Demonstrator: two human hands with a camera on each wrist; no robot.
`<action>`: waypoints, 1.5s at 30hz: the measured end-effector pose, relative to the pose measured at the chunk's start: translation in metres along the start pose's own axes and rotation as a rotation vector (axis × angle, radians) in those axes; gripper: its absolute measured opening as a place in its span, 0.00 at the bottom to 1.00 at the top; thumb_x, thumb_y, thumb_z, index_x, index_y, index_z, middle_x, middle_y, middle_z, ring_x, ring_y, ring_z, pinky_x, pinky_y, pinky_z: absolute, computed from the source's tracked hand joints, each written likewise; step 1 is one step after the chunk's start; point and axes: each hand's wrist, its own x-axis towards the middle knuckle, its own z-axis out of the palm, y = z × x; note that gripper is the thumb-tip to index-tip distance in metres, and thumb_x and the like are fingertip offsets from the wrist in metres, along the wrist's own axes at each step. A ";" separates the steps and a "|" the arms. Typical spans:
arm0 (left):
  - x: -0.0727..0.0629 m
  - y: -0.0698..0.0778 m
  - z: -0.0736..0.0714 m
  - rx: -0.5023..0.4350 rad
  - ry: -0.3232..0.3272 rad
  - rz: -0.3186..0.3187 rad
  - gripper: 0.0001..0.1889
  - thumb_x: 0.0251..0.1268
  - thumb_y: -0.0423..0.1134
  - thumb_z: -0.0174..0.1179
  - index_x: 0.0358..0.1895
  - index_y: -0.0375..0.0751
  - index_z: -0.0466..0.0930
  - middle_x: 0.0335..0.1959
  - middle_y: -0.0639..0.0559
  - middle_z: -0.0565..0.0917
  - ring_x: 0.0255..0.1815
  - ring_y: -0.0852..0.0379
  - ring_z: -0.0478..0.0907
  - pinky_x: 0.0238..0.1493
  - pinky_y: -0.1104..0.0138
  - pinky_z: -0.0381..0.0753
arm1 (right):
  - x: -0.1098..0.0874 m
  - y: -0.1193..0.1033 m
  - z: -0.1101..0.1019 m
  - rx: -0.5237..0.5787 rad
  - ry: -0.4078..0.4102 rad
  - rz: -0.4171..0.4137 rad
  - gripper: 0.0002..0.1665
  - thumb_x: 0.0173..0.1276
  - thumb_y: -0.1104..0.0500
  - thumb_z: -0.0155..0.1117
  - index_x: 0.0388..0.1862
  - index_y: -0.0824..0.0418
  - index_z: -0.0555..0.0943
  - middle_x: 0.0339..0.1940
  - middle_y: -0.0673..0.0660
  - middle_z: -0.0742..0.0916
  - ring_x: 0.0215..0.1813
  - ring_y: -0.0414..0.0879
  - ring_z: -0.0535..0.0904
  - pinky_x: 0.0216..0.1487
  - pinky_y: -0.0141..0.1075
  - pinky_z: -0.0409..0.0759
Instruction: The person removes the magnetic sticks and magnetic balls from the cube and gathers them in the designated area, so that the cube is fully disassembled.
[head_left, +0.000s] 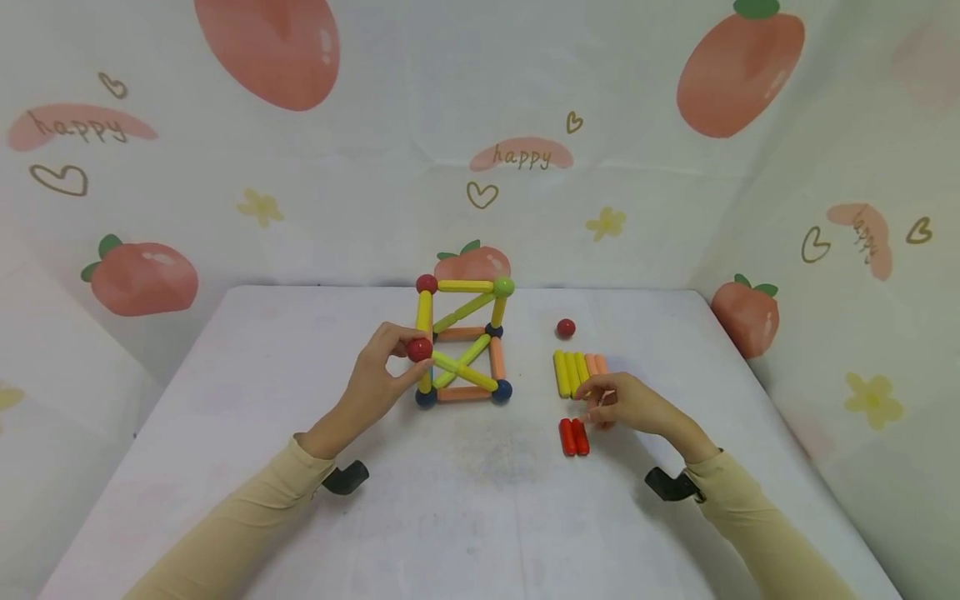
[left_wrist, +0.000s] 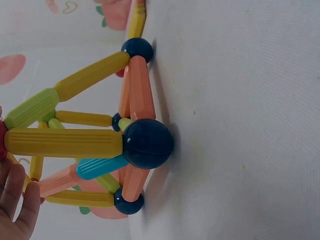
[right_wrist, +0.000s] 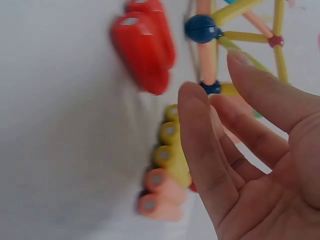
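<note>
Right grip half-parted, empty, left grip pinched on red ball, well inside table edges

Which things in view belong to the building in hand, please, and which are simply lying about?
Belonging, it seems:
ball-and-rod frame
red corner ball, pinched by the left hand
probable spares: yellow rods, salmon rods, red rods, loose red ball

Apparently just surroundings:
fruit-print backdrop
white tabletop
black wrist pieces
</note>
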 end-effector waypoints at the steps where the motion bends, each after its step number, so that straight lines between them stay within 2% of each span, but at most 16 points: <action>1: 0.000 0.000 0.000 0.001 0.000 -0.002 0.21 0.60 0.37 0.70 0.56 0.43 0.75 0.48 0.50 0.78 0.46 0.60 0.74 0.50 0.75 0.77 | 0.002 -0.004 -0.002 -0.014 0.014 -0.017 0.19 0.65 0.62 0.69 0.53 0.68 0.79 0.34 0.58 0.80 0.31 0.44 0.81 0.35 0.34 0.84; 6: 0.000 0.000 -0.001 0.000 -0.005 -0.001 0.22 0.60 0.37 0.70 0.56 0.42 0.75 0.48 0.50 0.78 0.46 0.60 0.74 0.50 0.74 0.77 | 0.016 -0.026 -0.006 -0.113 0.142 -0.094 0.22 0.64 0.56 0.71 0.55 0.62 0.80 0.42 0.60 0.84 0.39 0.46 0.80 0.33 0.33 0.82; 10: 0.001 0.001 -0.001 -0.005 0.001 0.003 0.21 0.60 0.38 0.70 0.56 0.42 0.75 0.48 0.50 0.78 0.46 0.60 0.74 0.49 0.72 0.78 | 0.031 -0.047 -0.001 -0.124 0.229 -0.156 0.24 0.63 0.53 0.72 0.57 0.56 0.80 0.47 0.60 0.85 0.46 0.49 0.83 0.41 0.35 0.84; 13: 0.001 0.000 -0.001 -0.005 0.001 0.010 0.21 0.61 0.37 0.70 0.56 0.42 0.75 0.48 0.50 0.78 0.45 0.59 0.74 0.49 0.73 0.78 | 0.042 -0.062 0.008 -0.089 0.255 -0.216 0.24 0.63 0.54 0.72 0.57 0.55 0.80 0.49 0.60 0.85 0.48 0.49 0.84 0.50 0.39 0.85; 18: 0.001 -0.001 -0.001 0.000 -0.002 0.016 0.22 0.61 0.38 0.70 0.56 0.41 0.75 0.48 0.49 0.79 0.45 0.59 0.74 0.49 0.73 0.78 | 0.061 -0.082 0.027 -0.018 0.231 -0.293 0.25 0.63 0.57 0.73 0.59 0.58 0.80 0.51 0.61 0.86 0.49 0.50 0.85 0.52 0.42 0.85; 23: 0.000 -0.002 -0.001 0.012 -0.003 0.016 0.22 0.60 0.38 0.70 0.56 0.43 0.75 0.48 0.50 0.79 0.45 0.60 0.75 0.49 0.62 0.83 | 0.076 -0.099 0.046 0.007 0.166 -0.347 0.24 0.64 0.58 0.72 0.58 0.60 0.80 0.51 0.60 0.85 0.49 0.48 0.83 0.50 0.38 0.85; 30: 0.000 -0.002 -0.001 0.017 -0.002 0.028 0.23 0.58 0.36 0.72 0.56 0.44 0.75 0.48 0.51 0.79 0.46 0.61 0.75 0.50 0.71 0.80 | 0.091 -0.112 0.062 -0.023 0.125 -0.419 0.24 0.65 0.57 0.71 0.60 0.51 0.80 0.52 0.57 0.86 0.48 0.46 0.83 0.51 0.39 0.84; 35: 0.001 -0.002 -0.001 0.027 0.009 0.043 0.26 0.53 0.32 0.74 0.56 0.43 0.75 0.48 0.51 0.79 0.45 0.60 0.75 0.49 0.69 0.80 | 0.096 -0.122 0.067 -0.017 0.144 -0.466 0.27 0.65 0.57 0.71 0.63 0.51 0.79 0.53 0.51 0.86 0.50 0.45 0.82 0.52 0.38 0.84; 40: 0.001 -0.003 -0.001 0.057 -0.003 0.032 0.29 0.51 0.31 0.75 0.57 0.44 0.74 0.48 0.50 0.78 0.47 0.58 0.75 0.50 0.66 0.81 | 0.099 -0.132 0.073 -0.005 0.159 -0.467 0.24 0.65 0.58 0.70 0.60 0.59 0.79 0.51 0.61 0.86 0.48 0.48 0.83 0.52 0.43 0.85; 45: 0.003 -0.005 -0.006 0.081 -0.010 0.031 0.35 0.51 0.36 0.76 0.63 0.42 0.70 0.47 0.48 0.77 0.45 0.56 0.78 0.49 0.61 0.84 | 0.102 -0.142 0.078 0.008 0.178 -0.496 0.23 0.64 0.59 0.71 0.58 0.60 0.80 0.50 0.61 0.86 0.47 0.50 0.84 0.50 0.41 0.85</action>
